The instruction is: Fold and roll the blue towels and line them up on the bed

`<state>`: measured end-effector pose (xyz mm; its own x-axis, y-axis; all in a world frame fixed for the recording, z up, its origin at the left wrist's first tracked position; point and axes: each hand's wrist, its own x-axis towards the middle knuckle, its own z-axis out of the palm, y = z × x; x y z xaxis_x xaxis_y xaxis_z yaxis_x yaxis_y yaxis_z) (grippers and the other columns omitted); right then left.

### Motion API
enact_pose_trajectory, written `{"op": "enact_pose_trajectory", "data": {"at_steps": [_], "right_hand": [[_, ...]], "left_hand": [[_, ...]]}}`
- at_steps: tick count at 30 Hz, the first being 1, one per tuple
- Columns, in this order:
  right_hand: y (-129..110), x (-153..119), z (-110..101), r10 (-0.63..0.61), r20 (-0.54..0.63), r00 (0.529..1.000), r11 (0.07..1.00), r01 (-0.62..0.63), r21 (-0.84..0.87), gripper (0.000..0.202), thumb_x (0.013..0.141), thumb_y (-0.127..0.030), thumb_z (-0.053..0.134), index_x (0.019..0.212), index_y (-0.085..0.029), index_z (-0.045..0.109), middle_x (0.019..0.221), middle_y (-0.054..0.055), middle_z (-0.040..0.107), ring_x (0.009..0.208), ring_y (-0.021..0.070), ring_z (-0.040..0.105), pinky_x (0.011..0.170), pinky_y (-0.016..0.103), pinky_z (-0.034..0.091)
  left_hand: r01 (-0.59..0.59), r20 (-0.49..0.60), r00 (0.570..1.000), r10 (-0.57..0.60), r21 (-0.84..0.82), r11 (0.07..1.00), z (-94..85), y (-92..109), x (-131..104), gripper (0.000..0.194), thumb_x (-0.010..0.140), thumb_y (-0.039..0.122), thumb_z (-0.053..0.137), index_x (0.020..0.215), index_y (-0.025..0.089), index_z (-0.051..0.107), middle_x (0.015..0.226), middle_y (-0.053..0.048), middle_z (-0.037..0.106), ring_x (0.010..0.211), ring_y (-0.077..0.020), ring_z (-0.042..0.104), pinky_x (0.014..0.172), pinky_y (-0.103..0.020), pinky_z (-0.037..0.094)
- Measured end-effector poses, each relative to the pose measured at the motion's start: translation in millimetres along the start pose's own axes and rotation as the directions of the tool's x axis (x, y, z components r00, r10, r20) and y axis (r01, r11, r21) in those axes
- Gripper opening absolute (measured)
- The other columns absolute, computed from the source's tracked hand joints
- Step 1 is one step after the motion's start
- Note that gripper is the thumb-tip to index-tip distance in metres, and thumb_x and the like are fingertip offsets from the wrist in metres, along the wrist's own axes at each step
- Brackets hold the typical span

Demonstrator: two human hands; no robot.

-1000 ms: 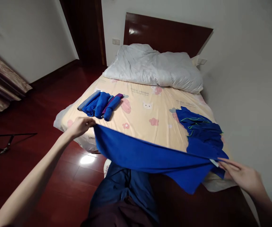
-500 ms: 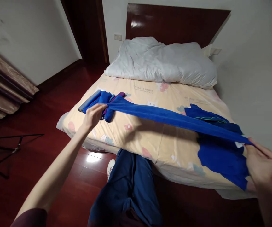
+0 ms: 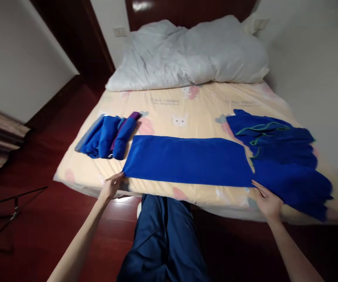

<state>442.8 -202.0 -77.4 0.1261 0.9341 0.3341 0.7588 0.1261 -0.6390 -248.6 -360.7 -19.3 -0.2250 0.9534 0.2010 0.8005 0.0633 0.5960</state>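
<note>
A long blue cloth [image 3: 186, 160] lies spread flat across the bed near its front edge. My left hand [image 3: 112, 185] pinches the cloth's near left corner. At its near right corner, my right hand [image 3: 267, 197] has its fingers closed on the edge. Left of the cloth is a row of rolled or folded cloths, blue [image 3: 107, 135], grey and purple [image 3: 124, 129]. To the right lies a loose, rumpled heap of blue cloths [image 3: 283, 156], some with green edging, close beside the spread cloth.
The bed [image 3: 163, 117] has a patterned yellow sheet. A white quilt [image 3: 192, 58] is bunched at the headboard. On the floor at the left stands a black metal stand [image 3: 14, 213], with a curtain [image 3: 1, 137] behind it.
The blue cloth was stretched in the air as a narrow band; now it lies flat and wide on the bed. Both hands have come down, and my right hand has moved inward. The view has shifted.
</note>
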Motion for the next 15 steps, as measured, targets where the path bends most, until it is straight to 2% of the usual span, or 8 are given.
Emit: {"op": "enact_pose_trajectory", "data": {"at_steps": [4, 5, 7, 9, 10, 12, 15], "right_hand": [[-11.8, -7.4, -23.4, 0.043, 0.136, 0.990, 0.999, -0.042, -0.011, 0.037, 0.093, -0.040, 0.050, 0.107, -0.020, 0.077, 0.121, 0.009, 0.076, 0.120, 0.0271, 0.069, 0.114, 0.044, 0.049], [-13.7, -9.7, -29.5, 0.029, 0.181, 0.983, 0.999, -0.024, -0.027, 0.037, 0.095, -0.039, 0.048, 0.107, -0.020, 0.077, 0.124, 0.008, 0.074, 0.125, 0.0266, 0.066, 0.117, 0.044, 0.046], [-13.7, -13.3, -40.5, 0.037, 0.252, 0.967, 0.996, -0.015, -0.090, 0.040, 0.097, -0.039, 0.045, 0.120, -0.022, 0.073, 0.135, 0.007, 0.068, 0.133, 0.0266, 0.060, 0.119, 0.044, 0.044], [-9.0, -12.1, -49.1, 0.110, 0.280, 0.954, 0.981, -0.058, -0.188, 0.049, 0.098, -0.040, 0.045, 0.142, -0.023, 0.060, 0.147, 0.008, 0.059, 0.138, 0.0276, 0.054, 0.118, 0.044, 0.044], [-5.4, -8.4, -52.2, 0.148, 0.285, 0.947, 0.968, -0.080, -0.237, 0.053, 0.099, -0.040, 0.043, 0.149, -0.023, 0.052, 0.152, 0.008, 0.054, 0.141, 0.0276, 0.052, 0.118, 0.044, 0.044], [2.7, 6.4, -55.7, 0.189, 0.306, 0.933, 0.943, -0.086, -0.322, 0.054, 0.099, -0.036, 0.039, 0.152, -0.024, 0.048, 0.158, 0.006, 0.046, 0.144, 0.0261, 0.048, 0.122, 0.043, 0.039], [12.7, 43.3, -57.8, 0.232, 0.319, 0.919, 0.903, -0.081, -0.421, 0.051, 0.099, -0.029, 0.036, 0.146, -0.021, 0.056, 0.162, 0.007, 0.040, 0.145, 0.0238, 0.046, 0.124, 0.039, 0.034]], "left_hand": [[0.010, -0.087, 0.996, -0.005, 0.063, 0.998, -1.2, -0.9, -21.6, 0.036, 0.089, 0.036, 0.056, 0.117, 0.024, 0.076, 0.128, -0.006, 0.072, 0.108, -0.0297, 0.073, 0.094, -0.046, 0.062], [0.010, -0.086, 0.996, -0.002, 0.093, 0.996, -1.5, -1.8, -25.7, 0.039, 0.089, 0.034, 0.056, 0.123, 0.029, 0.074, 0.130, -0.004, 0.071, 0.109, -0.0314, 0.072, 0.089, -0.046, 0.064], [0.037, -0.081, 0.996, -0.027, 0.127, 0.991, -1.6, -1.3, -31.4, 0.049, 0.084, 0.034, 0.055, 0.129, 0.050, 0.066, 0.135, 0.007, 0.067, 0.112, -0.0352, 0.071, 0.077, -0.049, 0.066], [0.080, -0.044, 0.996, -0.074, 0.133, 0.988, -2.4, 4.5, -33.6, 0.058, 0.078, 0.037, 0.055, 0.127, 0.069, 0.056, 0.138, 0.019, 0.060, 0.114, -0.0385, 0.069, 0.067, -0.052, 0.065], [0.108, -0.019, 0.994, -0.106, 0.134, 0.985, -3.3, 9.2, -33.4, 0.062, 0.075, 0.038, 0.054, 0.125, 0.074, 0.051, 0.139, 0.024, 0.056, 0.114, -0.0397, 0.068, 0.064, -0.053, 0.064], [0.165, 0.024, 0.985, -0.170, 0.150, 0.975, -5.9, 19.8, -31.2, 0.068, 0.067, 0.040, 0.053, 0.124, 0.077, 0.045, 0.141, 0.031, 0.047, 0.114, -0.0415, 0.067, 0.064, -0.055, 0.062], [0.180, 0.060, 0.979, -0.194, 0.179, 0.967, -9.8, 32.3, -26.9, 0.082, 0.056, 0.039, 0.053, 0.128, 0.075, 0.038, 0.142, 0.033, 0.041, 0.113, -0.0438, 0.067, 0.071, -0.058, 0.062]]}}
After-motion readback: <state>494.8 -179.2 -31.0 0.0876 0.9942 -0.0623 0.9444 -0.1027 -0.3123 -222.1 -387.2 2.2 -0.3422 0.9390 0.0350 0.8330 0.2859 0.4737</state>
